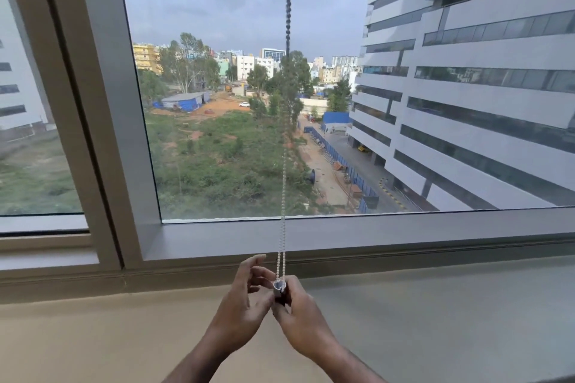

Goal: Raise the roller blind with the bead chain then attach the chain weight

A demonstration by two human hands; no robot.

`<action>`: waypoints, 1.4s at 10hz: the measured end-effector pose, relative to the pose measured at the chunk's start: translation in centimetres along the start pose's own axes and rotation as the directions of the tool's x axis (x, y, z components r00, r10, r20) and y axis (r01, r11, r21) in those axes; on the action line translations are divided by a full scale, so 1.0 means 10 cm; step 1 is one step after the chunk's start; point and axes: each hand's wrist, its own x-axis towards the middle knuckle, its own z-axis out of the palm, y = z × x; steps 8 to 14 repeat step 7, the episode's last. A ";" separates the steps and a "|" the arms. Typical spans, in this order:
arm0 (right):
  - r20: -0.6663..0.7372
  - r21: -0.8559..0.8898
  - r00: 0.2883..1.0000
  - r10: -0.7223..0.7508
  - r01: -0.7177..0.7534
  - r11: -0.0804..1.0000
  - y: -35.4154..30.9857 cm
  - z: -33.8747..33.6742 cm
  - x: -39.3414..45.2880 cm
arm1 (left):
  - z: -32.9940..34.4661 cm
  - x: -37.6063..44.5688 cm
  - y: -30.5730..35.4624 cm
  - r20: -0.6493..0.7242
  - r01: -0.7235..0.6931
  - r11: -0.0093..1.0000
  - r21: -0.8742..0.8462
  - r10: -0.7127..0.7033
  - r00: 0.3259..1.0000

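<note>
A white bead chain hangs as a double strand down the middle of the window, looking dark against the sky higher up. Its lower end enters a small grey tubular chain weight just below the sill level. My right hand is closed around the weight from the right and below. My left hand sits right beside it on the left, fingers spread and slightly curled, fingertips near the weight. The roller blind itself is out of view above the frame; the glass is uncovered.
A grey window frame runs across below the glass, with a thick vertical mullion at the left. A beige ledge lies beneath my hands. Outside are a tall office building and open ground.
</note>
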 end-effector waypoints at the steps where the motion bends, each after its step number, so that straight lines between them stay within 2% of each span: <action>1: 0.027 0.019 1.000 0.008 -0.008 1.000 -0.09 -0.07 0.08 | -0.11 0.10 0.07 0.054 0.009 0.998 0.058 -0.012 0.998; 3: 0.106 0.088 0.994 -0.018 0.008 0.996 -0.37 -0.43 0.36 | -0.41 0.65 0.33 -0.008 -0.117 0.912 0.394 0.131 0.991; 4: 0.078 -0.098 0.990 -0.115 0.122 0.988 -0.75 -0.81 0.54 | -0.61 1.11 0.74 -0.055 -0.199 0.804 0.561 0.276 0.960; 5: -0.027 -0.196 0.976 -0.217 0.207 0.958 -1.03 -1.06 0.70 | -0.72 1.38 1.08 -0.081 -0.224 0.730 0.645 0.357 0.931; 6: -0.249 -0.392 0.876 -0.413 0.299 0.870 -1.49 -1.37 1.03 | -0.88 1.75 1.55 -0.152 -0.220 0.614 0.758 0.495 0.855; 7: -0.335 -0.581 0.766 -0.548 0.290 0.761 -1.82 -1.55 1.22 | -0.98 1.93 1.82 -0.173 -0.196 0.542 0.817 0.555 0.814; 14: -0.335 -0.581 0.766 -0.548 0.290 0.761 -1.82 -1.55 1.22 | -0.98 1.93 1.82 -0.173 -0.196 0.542 0.817 0.555 0.814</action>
